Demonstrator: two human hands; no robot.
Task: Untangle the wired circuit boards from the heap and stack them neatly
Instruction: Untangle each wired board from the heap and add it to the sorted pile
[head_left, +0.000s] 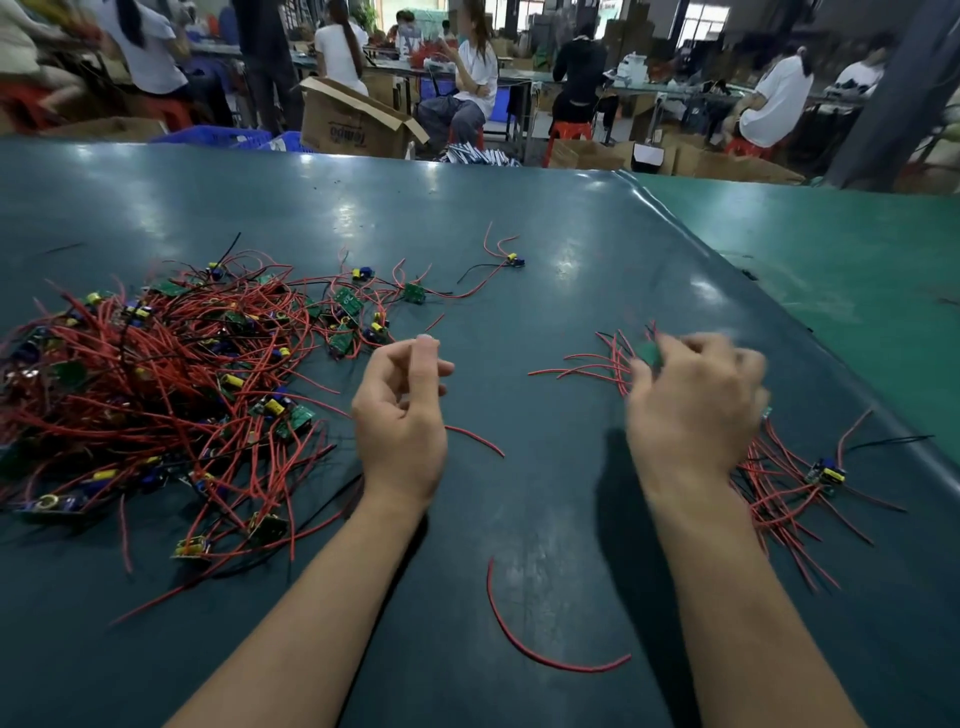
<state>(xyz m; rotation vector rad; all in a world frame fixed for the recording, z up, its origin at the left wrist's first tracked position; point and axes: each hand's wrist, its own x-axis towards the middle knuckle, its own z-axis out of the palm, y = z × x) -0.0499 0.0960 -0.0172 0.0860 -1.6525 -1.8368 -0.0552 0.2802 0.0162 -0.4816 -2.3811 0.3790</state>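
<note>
Red wires bind the heap (156, 395) on the left of the desk (545, 249). The right hand (696, 400), blurred, pinches a green board (649, 354) over the small stack (779, 478). The left hand (402, 410) hangs loosely curled and holds nothing. Trailing leads could catch and drag the stacked boards apart.

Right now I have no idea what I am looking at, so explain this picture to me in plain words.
No machine here: a camera worn on a person's head looks down at their two bare hands over a dark green table. On the left lies a tangled heap of small circuit boards with red wires. The right hand, blurred by motion, holds a green board above a smaller sorted pile. The left hand holds nothing, fingers loosely curled. A loose red wire lies near the forearms. Other workers sit behind.
</note>
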